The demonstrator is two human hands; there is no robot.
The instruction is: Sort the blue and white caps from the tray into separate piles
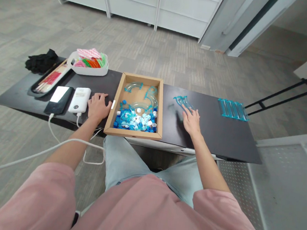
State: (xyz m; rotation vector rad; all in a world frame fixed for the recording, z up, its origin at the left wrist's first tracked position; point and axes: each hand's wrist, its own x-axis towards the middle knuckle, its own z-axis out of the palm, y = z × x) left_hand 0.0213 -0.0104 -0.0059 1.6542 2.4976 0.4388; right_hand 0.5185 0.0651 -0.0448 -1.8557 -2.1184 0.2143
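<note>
Head view, only one. Landmark: cardboard box [133,133]. Curved teal tubes [183,100] lay bunched side by side on the dark tabletop [209,136], right of the box and apart from it. Right hand [191,121] was at their near right side, fingers extended, tips at the tubes; couldn't tell if it pinched or only pressed. Left hand [98,105] was palm down just left of the box, fingers spread wide, no object visible in it.

Inside the box: more curved tubes [133,86] toward the far side, loose blue and white pieces [137,120] heaped near side.

Handling, my call: light fingertip contact on the end fittings was the way to square the bunch; a hard push risked skewing or overlapping them. Left palm was well placed to steady the box.

Edges: box spanned nearly the full table depth, front wall right at the near edge. Curved tubes sat close to the far edge, so pushing away from the body was the risky direction. Straight teal tubes [233,109], farther right of the box, sat at the far right edge; overhang unclear. Best room: sideways, between the two tube groups, and back toward the body. Left of the box was tight: power bank [79,100] near the left hand, white cable [77,140] passing by the left forearm.
</note>
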